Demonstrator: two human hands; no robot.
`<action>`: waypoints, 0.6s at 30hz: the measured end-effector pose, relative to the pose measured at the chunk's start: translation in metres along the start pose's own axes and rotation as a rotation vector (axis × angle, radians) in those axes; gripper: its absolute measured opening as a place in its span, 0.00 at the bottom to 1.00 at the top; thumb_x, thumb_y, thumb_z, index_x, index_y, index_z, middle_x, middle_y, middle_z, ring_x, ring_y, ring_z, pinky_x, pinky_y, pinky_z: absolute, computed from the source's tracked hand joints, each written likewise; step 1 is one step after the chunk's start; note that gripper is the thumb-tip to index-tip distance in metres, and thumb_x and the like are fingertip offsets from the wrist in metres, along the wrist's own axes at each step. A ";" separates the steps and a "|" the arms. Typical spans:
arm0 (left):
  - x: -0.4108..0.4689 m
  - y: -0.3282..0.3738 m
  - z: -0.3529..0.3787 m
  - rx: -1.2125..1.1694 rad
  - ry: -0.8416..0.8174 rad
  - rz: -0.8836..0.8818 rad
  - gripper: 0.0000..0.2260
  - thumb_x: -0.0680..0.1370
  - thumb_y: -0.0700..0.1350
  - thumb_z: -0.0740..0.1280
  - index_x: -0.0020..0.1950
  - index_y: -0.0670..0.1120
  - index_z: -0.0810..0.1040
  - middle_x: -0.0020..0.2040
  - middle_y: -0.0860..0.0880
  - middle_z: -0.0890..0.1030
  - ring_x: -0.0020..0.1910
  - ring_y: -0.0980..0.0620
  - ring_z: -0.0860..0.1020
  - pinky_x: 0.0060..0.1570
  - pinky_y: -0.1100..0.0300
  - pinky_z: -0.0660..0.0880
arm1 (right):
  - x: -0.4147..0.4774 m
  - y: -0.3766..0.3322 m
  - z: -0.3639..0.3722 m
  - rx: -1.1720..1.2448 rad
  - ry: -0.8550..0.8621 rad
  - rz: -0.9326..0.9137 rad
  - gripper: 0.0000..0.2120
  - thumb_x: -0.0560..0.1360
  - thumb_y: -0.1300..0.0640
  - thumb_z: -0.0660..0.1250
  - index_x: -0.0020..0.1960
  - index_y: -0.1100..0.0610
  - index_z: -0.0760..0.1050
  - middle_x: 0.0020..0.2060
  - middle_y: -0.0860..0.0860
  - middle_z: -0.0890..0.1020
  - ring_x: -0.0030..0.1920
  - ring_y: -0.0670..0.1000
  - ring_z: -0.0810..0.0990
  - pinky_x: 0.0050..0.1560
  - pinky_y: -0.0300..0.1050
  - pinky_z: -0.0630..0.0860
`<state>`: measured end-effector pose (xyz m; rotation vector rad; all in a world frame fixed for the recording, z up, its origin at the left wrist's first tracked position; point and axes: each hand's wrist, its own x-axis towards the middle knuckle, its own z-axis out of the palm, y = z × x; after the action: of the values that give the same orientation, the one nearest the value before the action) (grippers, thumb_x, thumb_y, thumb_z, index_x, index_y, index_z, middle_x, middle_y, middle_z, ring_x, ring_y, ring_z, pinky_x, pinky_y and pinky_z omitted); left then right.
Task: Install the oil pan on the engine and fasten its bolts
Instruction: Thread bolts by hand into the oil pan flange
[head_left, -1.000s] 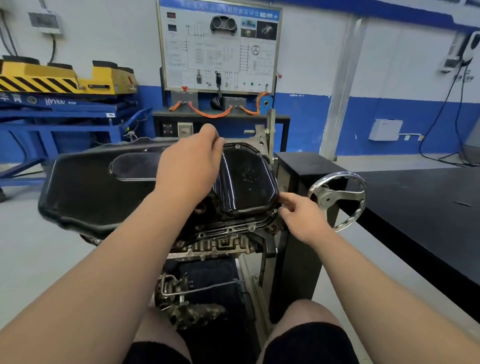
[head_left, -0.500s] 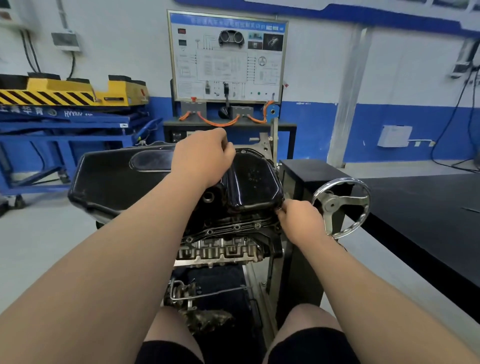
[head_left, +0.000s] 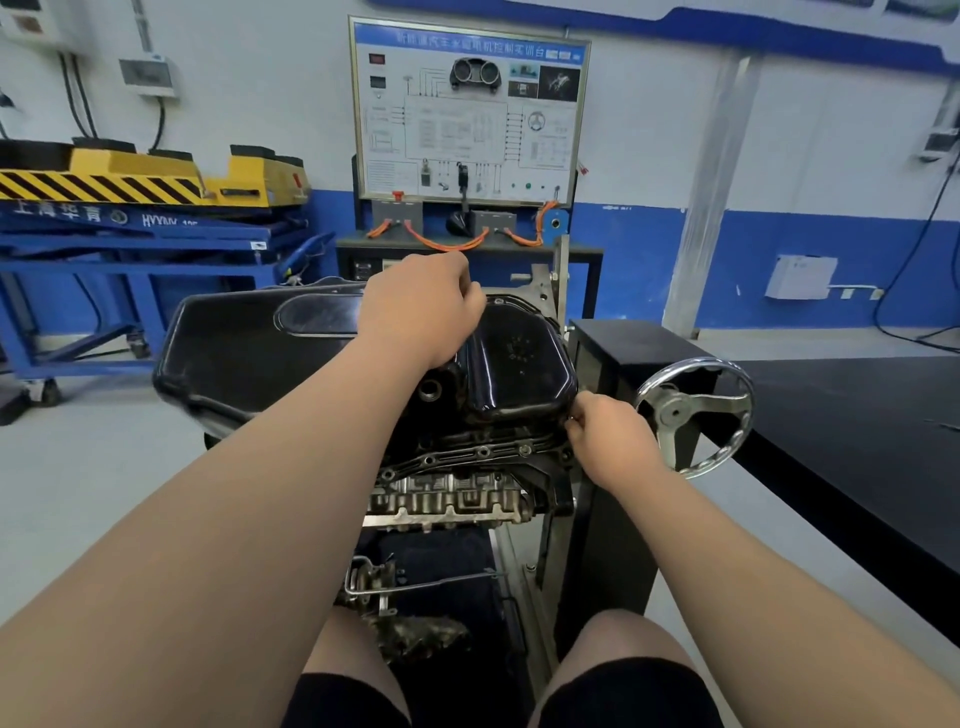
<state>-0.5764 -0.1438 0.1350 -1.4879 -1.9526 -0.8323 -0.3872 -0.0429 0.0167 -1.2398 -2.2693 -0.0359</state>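
Nearest to you, your knees and the dark hems of your shorts run off the bottom edge. Between them the lower part of the stand, with a thin metal rod (head_left: 426, 584) and some grimy castings, is too dark to read.

Your right hand (head_left: 613, 441) sits at the near right corner of the oil pan (head_left: 514, 364), fingertips pinched together right at the pan's flange. Something small may be held there, but the fingers cover it, so you cannot tell whether it is a bolt. Just right of that hand stands the chrome handwheel (head_left: 696, 415), partly behind your wrist.

The oil pan lies on top of the engine (head_left: 457, 493), glossy black, its deep sump toward the right. Below its near edge you can see the engine's bolt-hole rail and a row of metal caps. Your left forearm crosses the pan's middle and hides it. A wide black drip tray (head_left: 234, 353) spreads to the left.

Your left hand (head_left: 421, 306) rests on the pan's far top, fingers curled shut; what they grip, if anything, is hidden beneath the hand.

Farther off are a training board (head_left: 467, 114) with orange cables, its print unreadable, and a blue-and-yellow lift table (head_left: 145, 208) cut off at the left edge.
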 end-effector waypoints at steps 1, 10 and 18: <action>-0.001 0.000 0.000 -0.003 0.005 -0.002 0.10 0.77 0.53 0.57 0.38 0.52 0.69 0.31 0.54 0.71 0.32 0.51 0.70 0.34 0.57 0.64 | 0.000 0.000 -0.001 0.008 -0.013 0.006 0.05 0.77 0.55 0.62 0.50 0.54 0.75 0.39 0.48 0.75 0.39 0.51 0.73 0.37 0.43 0.66; -0.010 0.000 0.003 0.004 0.025 -0.007 0.10 0.77 0.54 0.58 0.41 0.51 0.73 0.30 0.55 0.68 0.35 0.49 0.70 0.34 0.58 0.60 | 0.000 -0.004 -0.004 -0.094 -0.067 0.049 0.07 0.77 0.54 0.60 0.49 0.55 0.76 0.43 0.53 0.81 0.42 0.57 0.79 0.38 0.44 0.69; -0.009 0.000 0.002 -0.009 0.028 0.008 0.10 0.77 0.53 0.58 0.40 0.51 0.72 0.33 0.53 0.75 0.35 0.49 0.72 0.34 0.58 0.62 | 0.001 -0.002 -0.004 -0.298 -0.054 -0.046 0.10 0.78 0.50 0.57 0.49 0.54 0.72 0.36 0.50 0.77 0.37 0.55 0.75 0.41 0.46 0.65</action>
<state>-0.5745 -0.1483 0.1273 -1.4810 -1.9233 -0.8555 -0.3875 -0.0445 0.0208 -1.3495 -2.4019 -0.3746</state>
